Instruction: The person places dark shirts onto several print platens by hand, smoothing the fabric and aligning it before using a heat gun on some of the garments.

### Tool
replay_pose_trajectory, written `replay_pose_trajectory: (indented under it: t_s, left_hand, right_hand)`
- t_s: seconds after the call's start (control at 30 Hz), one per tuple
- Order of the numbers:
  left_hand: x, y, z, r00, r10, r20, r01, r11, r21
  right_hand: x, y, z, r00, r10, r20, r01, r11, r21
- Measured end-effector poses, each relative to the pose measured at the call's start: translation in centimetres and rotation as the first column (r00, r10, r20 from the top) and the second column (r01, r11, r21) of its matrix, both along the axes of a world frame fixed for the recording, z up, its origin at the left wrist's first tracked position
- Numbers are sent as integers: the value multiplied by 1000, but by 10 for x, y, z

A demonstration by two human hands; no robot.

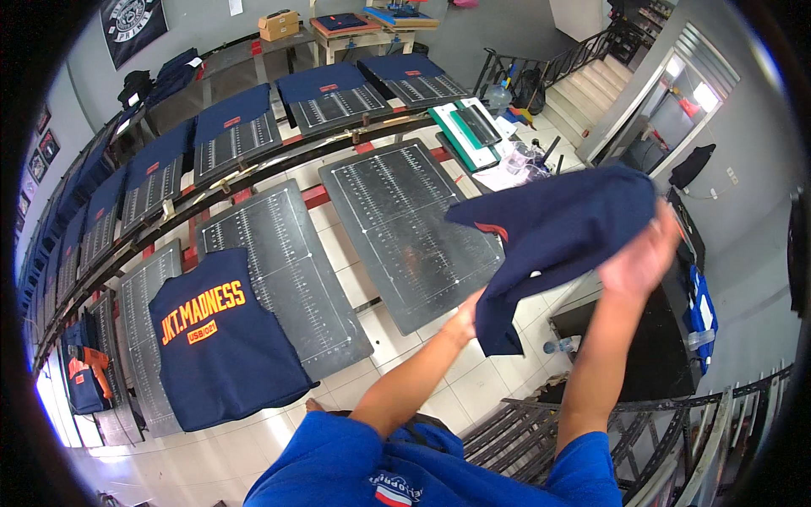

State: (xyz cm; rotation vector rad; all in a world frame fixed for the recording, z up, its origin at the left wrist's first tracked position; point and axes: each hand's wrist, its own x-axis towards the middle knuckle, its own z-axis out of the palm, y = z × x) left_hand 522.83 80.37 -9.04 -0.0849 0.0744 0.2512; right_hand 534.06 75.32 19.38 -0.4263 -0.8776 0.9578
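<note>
A navy cut fabric panel (557,220) with a small red print hangs folded in the air between my hands, on the right of the picture. My left hand (467,317) grips its lower left edge, close to the near corner of a bare black printing board (405,237). My right hand (639,253) is raised and smeared by motion, its fingers closed around the far right end of the panel. To the left, another navy panel (232,346) with yellow and orange lettering lies flat across a second black board (287,270).
A long curved row of boards bearing navy panels (232,110) runs behind and left. A green-and-white framed board (466,135) stands on a cluttered table beyond my hands. Black metal racks (676,448) stand at lower right, and a plastic bottle (559,346) lies below my right arm.
</note>
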Motion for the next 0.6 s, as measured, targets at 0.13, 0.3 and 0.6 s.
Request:
replay_pose_trajectory:
  t_s: [0.13,0.3,0.6]
  left_hand:
    - [-204,4,61,905,407,-125,-287,799,528]
    - [-447,-58,91,579,814,46,-558,354,751]
    - [-666,-29,166,-366,931,-8,-260,-94,961]
  right_hand:
    - [-39,-87,-47,712,-279,645,587,741,-327]
    - [-133,-122,-66,783,-621,17,608,760,-227]
    - [-345,50,-62,970,-162,183,233,843,-484]
